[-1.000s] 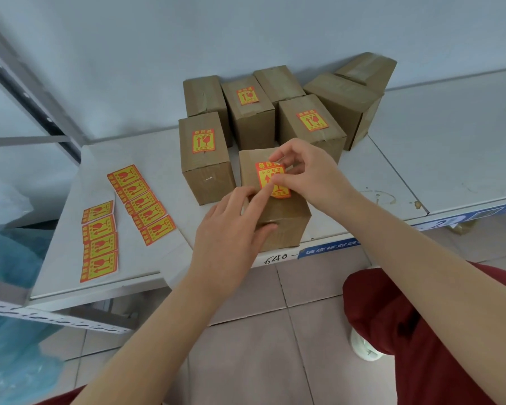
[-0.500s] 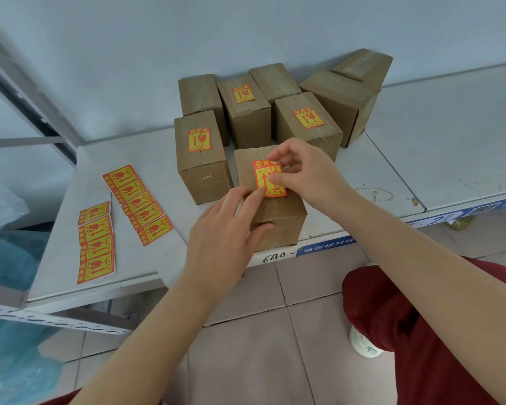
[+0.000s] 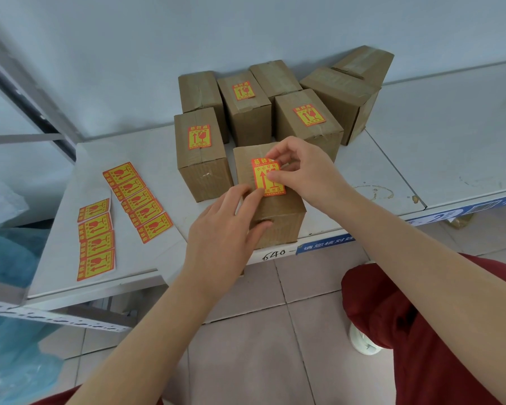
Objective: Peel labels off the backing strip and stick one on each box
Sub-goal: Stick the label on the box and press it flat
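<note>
Little has moved: right hand (image 3: pixel 301 171) still pinches label (image 3: pixel 268 178); left hand (image 3: pixel 225 226), fingers spread, presses near box (image 3: pixel 272 217). Uneven pressing risks creases.

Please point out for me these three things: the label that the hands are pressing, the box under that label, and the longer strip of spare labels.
Label (image 3: pixel 265 178), head view: on its red arrow.
Box (image 3: pixel 278 222), head view: on its front face.
Strip of spare labels (image 3: pixel 138 201), head view: on its middle label.

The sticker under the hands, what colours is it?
Yellow with an orange-red border, arrow and writing, seen in the head view: the sticker on the front box.
</note>
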